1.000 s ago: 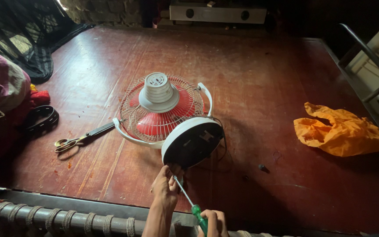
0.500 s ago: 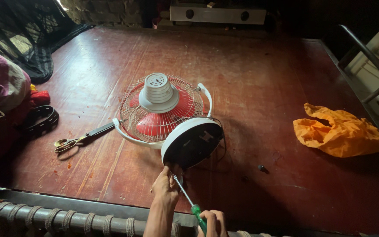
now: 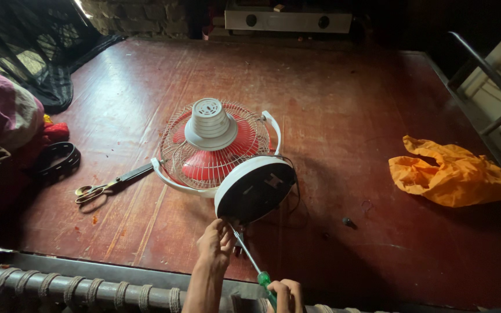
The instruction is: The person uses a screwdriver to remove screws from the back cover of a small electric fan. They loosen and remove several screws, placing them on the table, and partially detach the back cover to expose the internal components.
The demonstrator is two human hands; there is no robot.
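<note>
A small table fan (image 3: 215,145) lies face down on the red-brown wooden board (image 3: 331,104), its red blades inside a wire cage and its white motor housing pointing up. Its round white-rimmed base (image 3: 254,188) tilts toward me, dark underside showing. My left hand (image 3: 215,244) pinches the lower edge of that base. My right hand (image 3: 285,294), at the bottom edge of the view, grips the green handle of a screwdriver (image 3: 250,261). The metal shaft runs up to the base's lower edge beside my left fingers.
Scissors (image 3: 111,181) lie left of the fan. A crumpled orange plastic bag (image 3: 453,174) sits at the right. A small dark part (image 3: 348,221) lies on the board right of the base. Cloth and a dark ring (image 3: 58,157) are at far left; a rope-wrapped rail (image 3: 76,287) runs along the near edge.
The view has shifted slightly. My hands and the screwdriver stay at the base's lower edge with almost no movement.
</note>
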